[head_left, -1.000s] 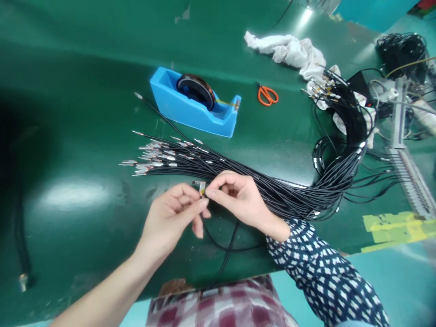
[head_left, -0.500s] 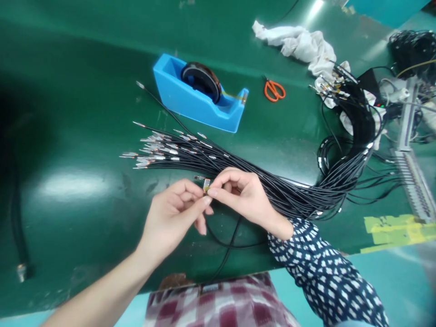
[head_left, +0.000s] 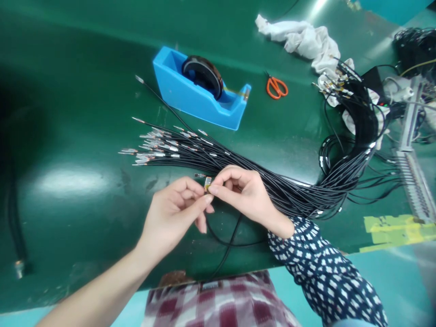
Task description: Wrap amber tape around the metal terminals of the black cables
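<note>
Between my two hands is the end of a black cable, a small metal connector [head_left: 207, 181] with a bit of yellow tape at its base. My left hand [head_left: 177, 204] pinches it from the left with thumb and forefinger. From the right, the thumb and forefinger of my right hand [head_left: 240, 190] close on the same spot, so the fingertips nearly meet. Below my fingers the black cable [head_left: 221, 243] loops over the table. Just behind my hands lies a thick bundle of black cables [head_left: 252, 169], with silvery connector ends fanned out to the left.
A blue tape dispenser [head_left: 200, 104] with a roll stands behind the bundle. Orange-handled scissors [head_left: 276, 87] lie to its right. A crumpled white cloth [head_left: 306, 41] is at the back right, a slotted metal rack [head_left: 413, 181] at the far right. Another cable end [head_left: 18, 268] lies far left.
The view has shifted slightly. Both hands keep their pinch on the connector, which has barely moved or turned between the fingertips.
</note>
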`<state>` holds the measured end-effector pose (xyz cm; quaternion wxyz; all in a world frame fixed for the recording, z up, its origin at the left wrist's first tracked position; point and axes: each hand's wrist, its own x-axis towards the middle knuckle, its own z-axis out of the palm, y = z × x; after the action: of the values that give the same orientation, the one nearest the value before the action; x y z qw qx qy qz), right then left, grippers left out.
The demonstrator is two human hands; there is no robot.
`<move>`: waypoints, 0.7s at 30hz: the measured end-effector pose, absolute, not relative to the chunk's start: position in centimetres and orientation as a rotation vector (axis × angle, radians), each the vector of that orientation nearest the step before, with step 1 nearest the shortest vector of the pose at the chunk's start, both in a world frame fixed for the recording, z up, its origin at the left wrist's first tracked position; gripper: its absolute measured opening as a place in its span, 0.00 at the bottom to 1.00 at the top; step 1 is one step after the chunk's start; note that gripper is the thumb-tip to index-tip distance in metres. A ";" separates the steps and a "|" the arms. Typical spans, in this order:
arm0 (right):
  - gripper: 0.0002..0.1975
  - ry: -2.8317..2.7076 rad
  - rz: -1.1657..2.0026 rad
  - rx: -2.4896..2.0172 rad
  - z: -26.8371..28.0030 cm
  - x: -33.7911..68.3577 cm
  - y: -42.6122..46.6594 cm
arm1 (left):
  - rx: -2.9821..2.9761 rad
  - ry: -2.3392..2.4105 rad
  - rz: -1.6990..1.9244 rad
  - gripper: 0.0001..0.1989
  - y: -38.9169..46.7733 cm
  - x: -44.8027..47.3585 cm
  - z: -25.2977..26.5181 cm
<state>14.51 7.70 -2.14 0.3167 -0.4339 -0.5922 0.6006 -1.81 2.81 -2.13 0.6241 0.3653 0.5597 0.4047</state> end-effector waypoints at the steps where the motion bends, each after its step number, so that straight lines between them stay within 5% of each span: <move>1: 0.08 -1.563 1.579 -1.147 -2.1 14.5 7.7 | 0.837 1.288 0.928 0.06 2.8 -1.8 -2.1; 21: 0.10 -1.537 1.690 -1.109 -2.1 14.6 7.7 | 0.769 1.048 0.967 0.08 2.8 -2.4 -2.6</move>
<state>14.62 7.70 -2.12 0.2967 -0.4171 -0.5780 0.6355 -2.36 2.75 -2.63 0.6896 0.3439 0.4683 0.4323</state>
